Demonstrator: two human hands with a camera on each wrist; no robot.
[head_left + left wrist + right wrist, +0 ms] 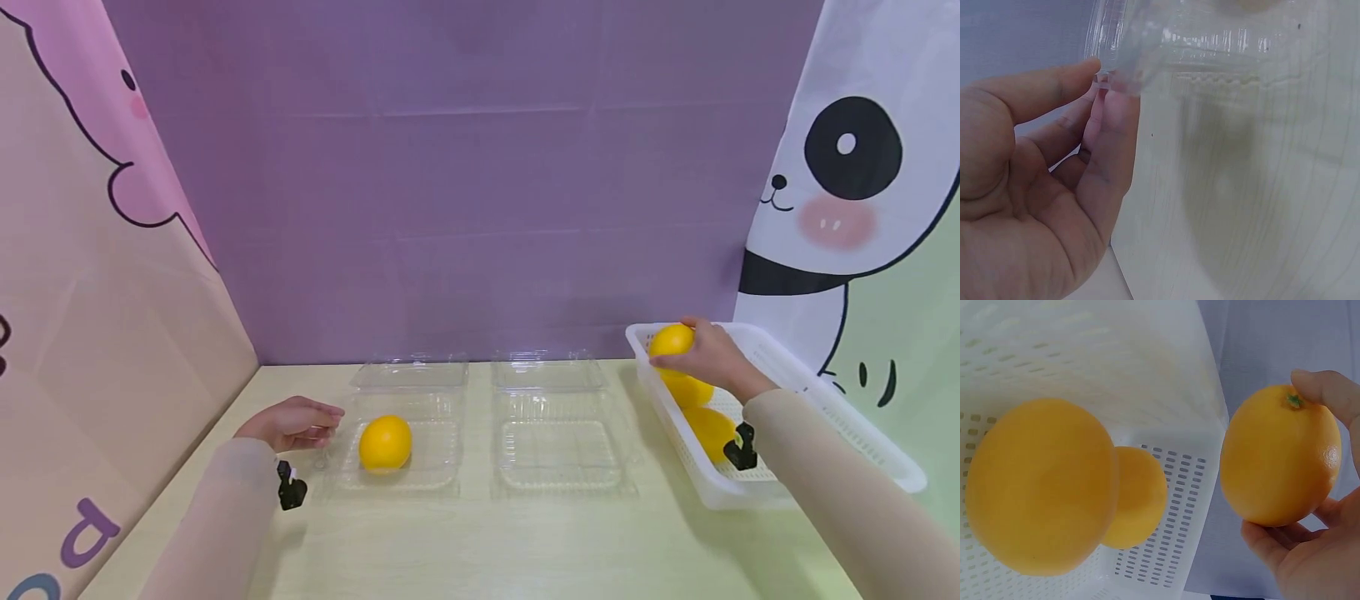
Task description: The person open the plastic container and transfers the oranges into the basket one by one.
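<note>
My left hand (292, 421) is at the left edge of a clear plastic clamshell box (435, 458), whose lid stands folded back. In the left wrist view, thumb and fingertips pinch the box's thin edge (1104, 80). One orange (386, 443) sits in the left part of that box. My right hand (716, 360) grips another orange (1280, 456) with a green stem mark, thumb near the stem and fingers beneath. This fruit is above the far left corner of a white perforated basket (708, 496). Inside the basket lie two more oranges (1041, 487), along its left side.
A second clear clamshell box (558, 454) lies lid-back to the right of the first, with nothing in it. The pale wooden table (465, 550) meets a purple cloth backdrop (480, 183). Printed cartoon panels flank both sides, the right one close to the basket.
</note>
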